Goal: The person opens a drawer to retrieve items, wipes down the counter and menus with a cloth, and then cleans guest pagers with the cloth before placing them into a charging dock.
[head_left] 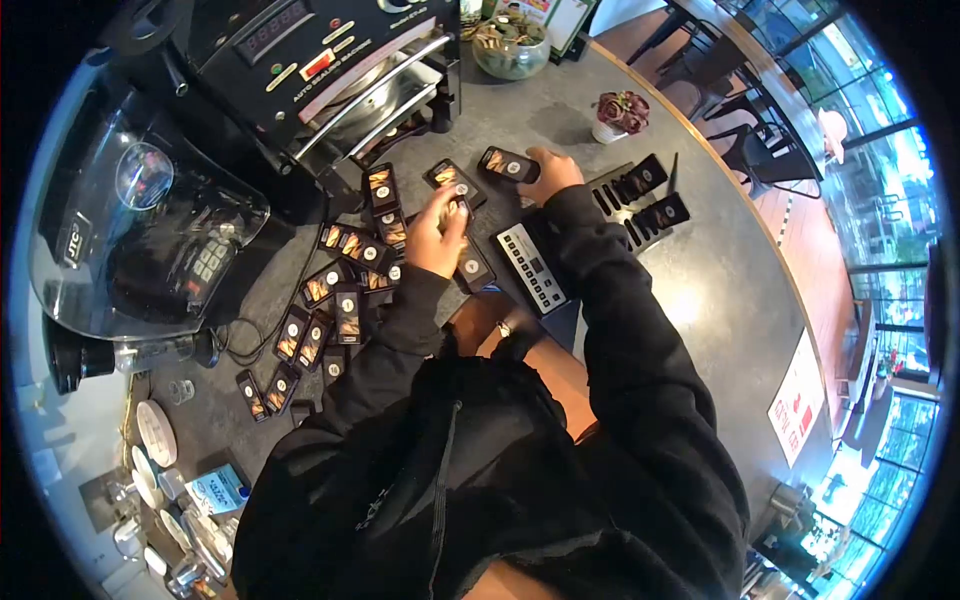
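Note:
My right hand point(553, 176) grips one end of a black restaurant pager point(508, 165) with a numbered white dot and a food picture on its face. Beside it, my left hand point(438, 236) is curled and slightly blurred; something dark shows at its fingertips, too small to name. Just beyond those fingers lies another pager point(450, 176), and one more pager point(474, 268) lies partly under the hand. Between my forearms sits a keypad transmitter point(530, 266) with rows of white keys. To the right, a slotted charging rack point(622, 200) holds several upright pagers.
Several loose pagers point(347, 314) are spread left of my left hand. A sealing machine point(330, 75) and a blender with clear cover point(150, 230) stand at the left. A potted flower point(621, 116) and glass terrarium point(510, 50) are at the far side, near the curved counter edge point(740, 190).

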